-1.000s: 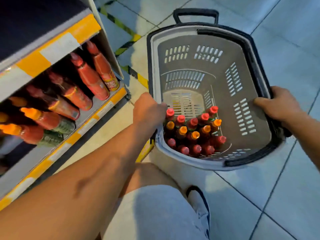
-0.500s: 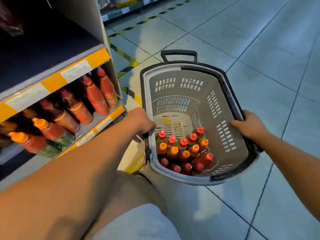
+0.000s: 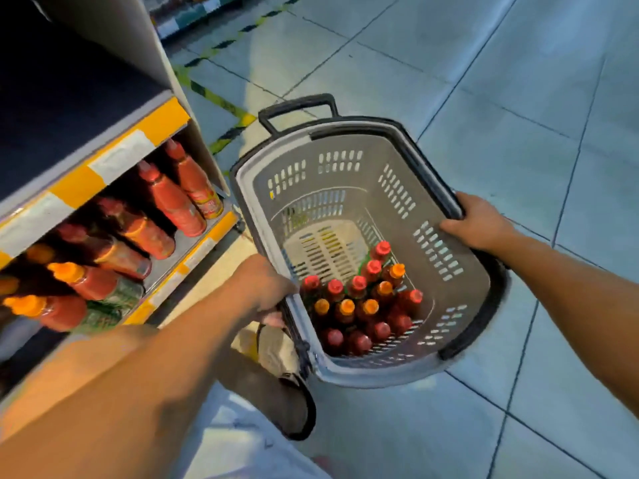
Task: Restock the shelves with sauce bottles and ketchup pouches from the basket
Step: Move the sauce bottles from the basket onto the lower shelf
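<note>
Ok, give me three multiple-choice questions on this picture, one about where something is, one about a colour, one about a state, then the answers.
1. Where are the bottles in the basket?
A. bunched at the near end
B. spread over the whole floor
C. stacked at the far end

2. What colours are the basket bottles' caps?
A. all green
B. red and orange
C. all white

3. What are the hands doing?
A. both hanging free
B. each lifting a bottle
C. each gripping a side rim of the basket

Answers: 1 A, the far part of the basket floor is bare. 2 B, both cap colours show. 3 C, the left hand and right hand close on opposite rims.
</note>
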The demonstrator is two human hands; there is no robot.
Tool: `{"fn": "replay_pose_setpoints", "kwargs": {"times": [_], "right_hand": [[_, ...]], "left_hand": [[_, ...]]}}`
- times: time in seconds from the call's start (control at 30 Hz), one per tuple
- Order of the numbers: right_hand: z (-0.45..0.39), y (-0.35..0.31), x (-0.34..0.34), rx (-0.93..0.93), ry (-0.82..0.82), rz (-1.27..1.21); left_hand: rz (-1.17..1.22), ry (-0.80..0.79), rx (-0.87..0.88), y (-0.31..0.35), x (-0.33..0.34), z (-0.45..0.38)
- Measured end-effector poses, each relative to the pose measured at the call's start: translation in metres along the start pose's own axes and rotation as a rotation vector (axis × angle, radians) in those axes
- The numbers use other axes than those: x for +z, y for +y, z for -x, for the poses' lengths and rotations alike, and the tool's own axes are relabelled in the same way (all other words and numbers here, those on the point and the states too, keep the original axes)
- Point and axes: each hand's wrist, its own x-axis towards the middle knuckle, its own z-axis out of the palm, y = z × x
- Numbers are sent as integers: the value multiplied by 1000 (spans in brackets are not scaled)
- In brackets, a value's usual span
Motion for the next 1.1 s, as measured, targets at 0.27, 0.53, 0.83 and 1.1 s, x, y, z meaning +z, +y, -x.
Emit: {"fn": "replay_pose_setpoints", "kwargs": {"times": [0.27, 0.53, 0.83, 1.1], "right_hand": [[13, 19, -7, -20, -24, -3], [32, 20, -3, -221, 276, -10], [37, -63, 138, -479, -347, 223], [27, -54, 186, -456, -431, 335]], "left_hand": [[-152, -79, -77, -3, 20, 17], [-762, 518, 637, 58, 29, 8], [-1096, -82, 390, 57, 122, -83], [-1131, -221, 288, 50, 132, -133]]}}
